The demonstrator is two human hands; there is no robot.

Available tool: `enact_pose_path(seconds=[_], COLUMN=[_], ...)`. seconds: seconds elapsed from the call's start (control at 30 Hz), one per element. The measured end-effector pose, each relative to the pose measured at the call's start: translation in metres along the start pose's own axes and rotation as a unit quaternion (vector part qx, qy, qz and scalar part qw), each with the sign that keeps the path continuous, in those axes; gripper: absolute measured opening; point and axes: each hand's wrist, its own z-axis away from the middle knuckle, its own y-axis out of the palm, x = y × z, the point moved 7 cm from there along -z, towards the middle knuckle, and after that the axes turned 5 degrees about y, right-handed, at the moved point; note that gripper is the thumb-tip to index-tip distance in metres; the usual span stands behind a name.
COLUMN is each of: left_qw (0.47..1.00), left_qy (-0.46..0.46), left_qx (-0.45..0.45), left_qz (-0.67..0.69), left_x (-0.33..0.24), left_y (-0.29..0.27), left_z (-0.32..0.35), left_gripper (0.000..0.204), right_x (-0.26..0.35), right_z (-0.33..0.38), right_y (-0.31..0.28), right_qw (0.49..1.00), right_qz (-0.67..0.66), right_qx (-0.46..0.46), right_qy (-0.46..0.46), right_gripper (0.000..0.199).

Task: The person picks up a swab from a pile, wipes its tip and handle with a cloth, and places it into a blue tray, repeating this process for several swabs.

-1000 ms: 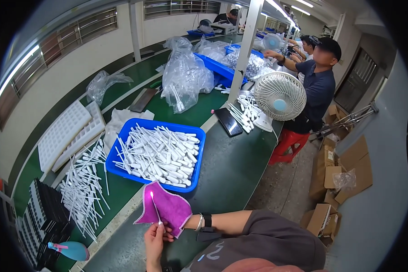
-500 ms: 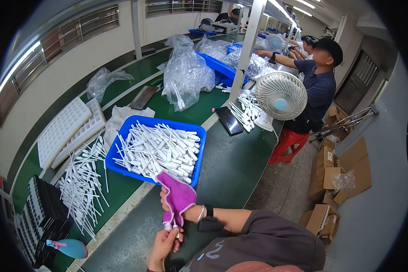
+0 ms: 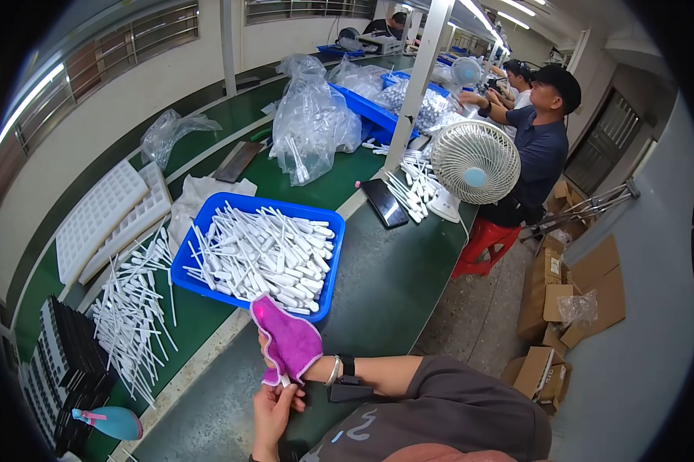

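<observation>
A purple cloth with a pale stitched edge lies over my right hand, whose fingers are closed under it and mostly hidden. Just below, my left hand pinches the end of a white plastic stick that shows at the cloth's lower edge; the rest of that stick is covered. Close beyond the cloth stands a blue tray, heaped with white plastic sticks that have a thick handle and a thin stem.
More white sticks lie loose left of the tray, near white foam trays, stacked black trays and a teal bottle. Beyond are a phone, a fan and plastic bags. A co-worker sits at right.
The cloth and both hands have shifted slightly; less of the white stick shows below the cloth. The co-worker's outstretched arm has drawn back. The whole view has moved a little.
</observation>
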Motion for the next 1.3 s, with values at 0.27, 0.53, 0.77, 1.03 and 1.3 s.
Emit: enact_pose_path(seconds=[0.27,0.53,0.77,1.03,1.3], left_qw=[0.968,0.909,0.91,0.869,0.854], left_qy=[0.069,0.219,0.181,0.237,0.216], left_qx=[-0.186,-0.272,-0.371,-0.426,-0.472], left_qz=[-0.152,-0.227,-0.034,-0.081,-0.027], left_x=[0.0,-0.06,-0.065,-0.062,-0.067], left_y=[-0.05,-0.071,-0.087,-0.11,-0.113], left_z=[0.01,0.023,0.023,0.032,0.037], left_gripper=[0.02,0.027,0.036,0.039,0.03], right_x=[0.016,0.058,0.057,0.07,0.078], right_z=[0.031,0.036,0.075,0.07,0.072], right_y=[0.048,0.053,0.069,0.068,0.058], right_qw=[0.99,0.961,0.762,0.792,0.832], right_qz=[-0.012,-0.032,-0.48,-0.416,-0.366], right_qx=[0.137,0.27,0.377,0.399,0.406], right_qy=[-0.027,-0.043,0.217,0.201,0.094], right_gripper=[0.025,0.04,0.044,0.045,0.05])
